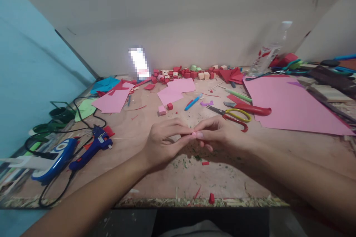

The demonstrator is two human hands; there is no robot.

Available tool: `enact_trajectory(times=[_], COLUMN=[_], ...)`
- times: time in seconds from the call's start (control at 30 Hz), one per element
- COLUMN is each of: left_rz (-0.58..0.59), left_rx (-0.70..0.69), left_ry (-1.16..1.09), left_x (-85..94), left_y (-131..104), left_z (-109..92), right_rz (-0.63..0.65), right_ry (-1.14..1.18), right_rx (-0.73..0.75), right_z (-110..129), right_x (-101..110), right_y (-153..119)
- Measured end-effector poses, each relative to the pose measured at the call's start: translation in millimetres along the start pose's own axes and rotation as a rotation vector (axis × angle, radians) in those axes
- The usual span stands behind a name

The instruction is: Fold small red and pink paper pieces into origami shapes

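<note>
Both hands meet above the middle of the wooden table. My left hand (167, 139) pinches a tiny pink paper piece (194, 133) between thumb and fingertips. From the other side, my right hand (215, 131) grips the same piece, its thumb on top; most of the piece is hidden by the fingers. Just beyond the hands sit a pink paper cube (162, 110) and a smaller red cube (170, 106). To the right of them lie scissors (230, 113) with yellow and red handles, a red-handled cutter (250, 109) and a blue pen (193, 102).
A blue glue gun (93, 148) with its cord and a blue power strip (55, 161) occupy the left side. Pink paper sheets (292, 103) cover the right. Along the back stand several small paper cubes (191, 74), a lit phone (139, 62) and a plastic bottle (268, 53).
</note>
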State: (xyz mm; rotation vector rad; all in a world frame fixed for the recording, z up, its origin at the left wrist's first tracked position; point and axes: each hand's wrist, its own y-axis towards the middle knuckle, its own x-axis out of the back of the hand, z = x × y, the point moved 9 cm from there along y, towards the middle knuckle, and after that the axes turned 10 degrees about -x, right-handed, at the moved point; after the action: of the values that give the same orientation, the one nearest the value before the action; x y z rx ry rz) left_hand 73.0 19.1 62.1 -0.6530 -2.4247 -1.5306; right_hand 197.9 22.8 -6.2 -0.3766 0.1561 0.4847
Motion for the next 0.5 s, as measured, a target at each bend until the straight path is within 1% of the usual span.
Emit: enact_trajectory(times=[0.1,0.23,0.3,0.37,0.5], left_rz=[-0.023,-0.012,0.011,0.019,-0.010], left_rx=[-0.035,-0.031,0.013,0.089,0.258], left_ry=[0.007,-0.008,-0.044,-0.101,-0.219], left_x=[-0.4,0.1,-0.6,-1.3,-4.6], left_y=[-2.0,0.5,2.5,2.9,-1.5], left_z=[-4.3,-3.0,1.5,8.2,21.4], right_rz=[0.040,0.026,0.039,0.053,0.044], right_ry=[0.111,0.182,0.188,0.182,0.174], right_rx=[-0.015,-0.026,-0.024,-0.029,-0.059], right_z=[-6.6,-12.0,-12.5,-13.3,-16.7], right_x=[-2.0,1.2,1.0,0.3,1.1], right_y=[2.0,4.2,5.0,5.7,7.2])
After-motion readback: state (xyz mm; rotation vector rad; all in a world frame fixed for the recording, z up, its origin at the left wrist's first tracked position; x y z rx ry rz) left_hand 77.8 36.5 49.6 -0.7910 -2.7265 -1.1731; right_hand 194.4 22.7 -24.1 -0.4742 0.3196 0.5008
